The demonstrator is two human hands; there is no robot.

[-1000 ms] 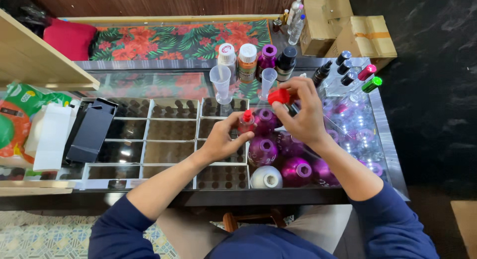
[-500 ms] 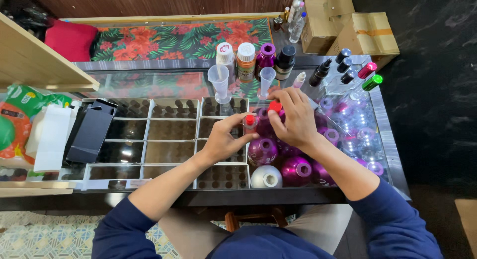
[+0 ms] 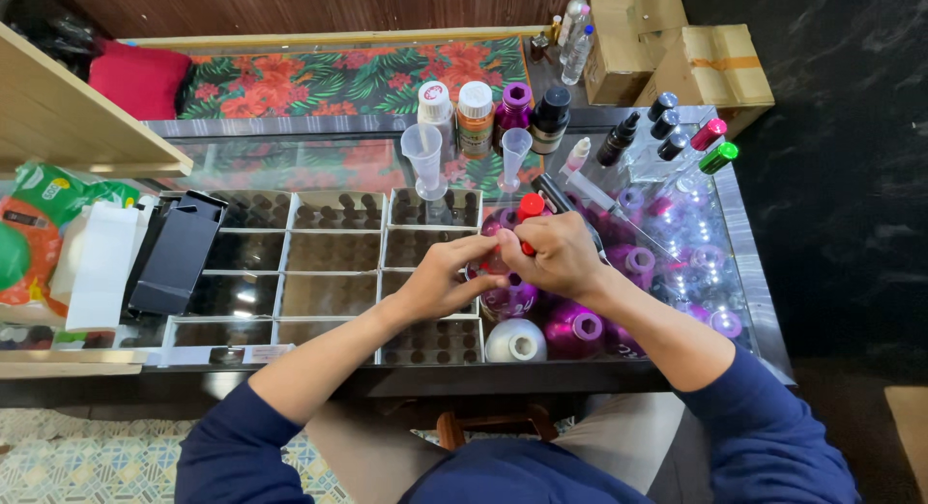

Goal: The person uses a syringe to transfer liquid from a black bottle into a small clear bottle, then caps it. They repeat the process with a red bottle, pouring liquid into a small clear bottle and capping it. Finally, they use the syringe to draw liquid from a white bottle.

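Red plastic shows between the two hands at the centre of the frame: a small red cap (image 3: 530, 206) sticks up above the right hand (image 3: 556, 256), whose fingers are curled closed around the piece it tops; the body of that piece is hidden by the fingers. The left hand (image 3: 445, 277) comes in from the lower left with its fingers bent and its fingertips meeting the right hand over a purple bottle (image 3: 512, 296) on the glass counter (image 3: 744, 243), though what it grips, if anything, cannot be told.

Just below the hands, toward the lower centre, stand a silver bottle (image 3: 515, 341) and a magenta bottle (image 3: 574, 330), side by side. To the left, a white divided tray (image 3: 280, 272) fills the middle of the counter, with a black box (image 3: 177, 258) lying at its left end. Above the hands, two clear measuring cups (image 3: 423, 158) stand near a row of capped bottles (image 3: 493, 115). A cardboard box (image 3: 715, 64) sits in the upper right, and a floral cloth (image 3: 338, 77) runs along the top behind the counter.
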